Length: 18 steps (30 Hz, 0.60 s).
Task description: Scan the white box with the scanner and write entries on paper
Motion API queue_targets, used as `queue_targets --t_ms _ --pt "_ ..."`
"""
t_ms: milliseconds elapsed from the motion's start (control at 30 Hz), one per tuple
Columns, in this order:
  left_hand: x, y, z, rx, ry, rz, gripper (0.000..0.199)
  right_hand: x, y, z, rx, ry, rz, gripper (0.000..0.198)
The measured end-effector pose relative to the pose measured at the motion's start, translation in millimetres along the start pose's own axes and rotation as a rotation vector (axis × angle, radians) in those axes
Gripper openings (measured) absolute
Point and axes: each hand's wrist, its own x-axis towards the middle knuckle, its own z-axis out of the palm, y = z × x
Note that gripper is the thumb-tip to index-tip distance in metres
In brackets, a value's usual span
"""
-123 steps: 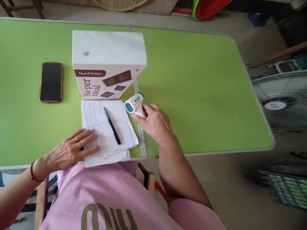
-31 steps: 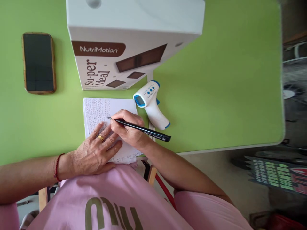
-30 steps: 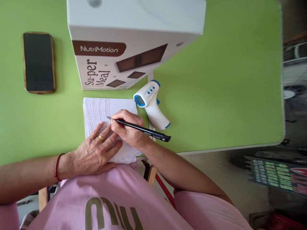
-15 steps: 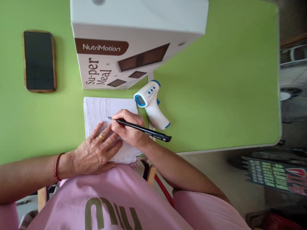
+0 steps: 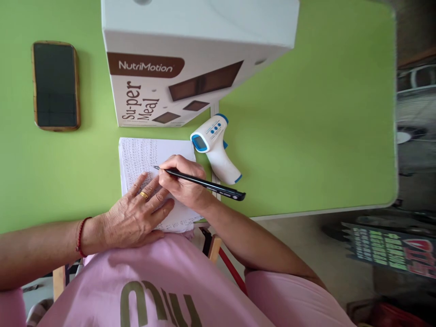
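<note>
The left hand (image 5: 134, 211) lies spread on the paper (image 5: 173, 147); the right hand (image 5: 186, 188) pinches a pen (image 5: 218, 187). A careless rightward sweep could knock the thermometer (image 5: 218, 156) at the paper's right edge.

The white box (image 5: 195, 47) reads "NutriMotion Su-per Meal".

Black pen (image 5: 214, 186) in right fingers (image 5: 169, 182)

Over the bench (image 5: 306, 127) there is free room to pass rightward of the thermometer (image 5: 214, 141), but beyond the papers (image 5: 172, 147) the tall box (image 5: 200, 50) blocks the way.
</note>
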Motion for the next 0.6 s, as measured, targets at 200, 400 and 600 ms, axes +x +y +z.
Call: queue_targets --t_ms 200,400,600 --pt "-1.0 -0.6 1.9 0.014 -0.004 0.004 0.061 -1.0 1.7 0.4 -0.010 0.000 0.006 0.008" --pt "0.3 -0.6 2.0 0.001 0.004 0.000 0.061 -1.5 3.1 0.6 -0.008 0.010 -0.002 0.010" --pt "0.3 -1.6 1.5 -0.005 0.026 0.002 0.064 -1.6 2.3 1.3 0.000 0.028 0.011 0.011"
